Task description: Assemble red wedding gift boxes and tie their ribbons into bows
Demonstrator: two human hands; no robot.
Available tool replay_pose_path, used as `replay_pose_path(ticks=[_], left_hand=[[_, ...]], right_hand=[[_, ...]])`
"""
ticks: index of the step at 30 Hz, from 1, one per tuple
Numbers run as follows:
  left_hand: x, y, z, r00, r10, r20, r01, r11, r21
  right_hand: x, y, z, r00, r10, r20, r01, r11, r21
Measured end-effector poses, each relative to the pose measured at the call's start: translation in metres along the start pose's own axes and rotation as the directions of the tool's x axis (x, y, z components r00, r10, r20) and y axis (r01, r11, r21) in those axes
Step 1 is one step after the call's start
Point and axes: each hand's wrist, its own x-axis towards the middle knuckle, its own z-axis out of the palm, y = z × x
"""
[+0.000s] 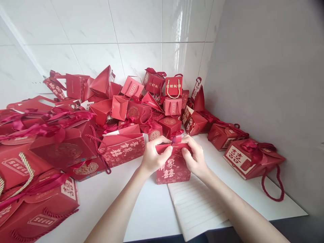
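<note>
A red gift box (174, 168) with pale characters stands upright at the centre, on the white table and the edge of a lined notebook (199, 206). My left hand (154, 155) pinches the box's top edge on its left side, thumb in front. On the right side, my right hand (193, 153) grips the same top edge, its thumb also in front and fingers behind. A dark red ribbon loop (177, 137) rises from the top between both hands. Behind my left hand lies a larger red box (124, 148) with similar characters.
Many red boxes with ribbons and cords pile up at the left (60, 141) and back (136, 111). Two boxes, the nearer one (253, 158) with a hanging cord, stand along the grey wall at right. The white table (149, 209) has its front edge near my forearms.
</note>
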Motion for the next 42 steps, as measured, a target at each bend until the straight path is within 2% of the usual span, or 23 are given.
replay_pose_path(ticks=[14,28,39,42], left_hand=[[0.0000,-0.0019,-0.0003,1.000,0.001,0.004,-0.001,1.000,0.006],[0.0004,-0.0002,-0.0003,1.000,-0.014,0.001,0.014,1.000,0.011],[0.0006,0.0002,-0.0004,1.000,0.018,-0.019,-0.018,1.000,-0.005],[-0.0040,0.0056,0.0037,0.998,-0.033,-0.047,0.032,0.999,-0.012]], right_hand=[[-0.0005,0.0004,-0.0006,0.999,0.032,-0.004,-0.032,0.999,-0.021],[-0.0008,0.0018,-0.0017,1.000,0.010,0.014,-0.010,1.000,0.008],[0.0016,-0.0034,0.0026,0.999,0.020,-0.036,-0.023,0.997,-0.078],[-0.0033,-0.0069,-0.0013,1.000,-0.002,-0.022,0.000,0.996,-0.088]])
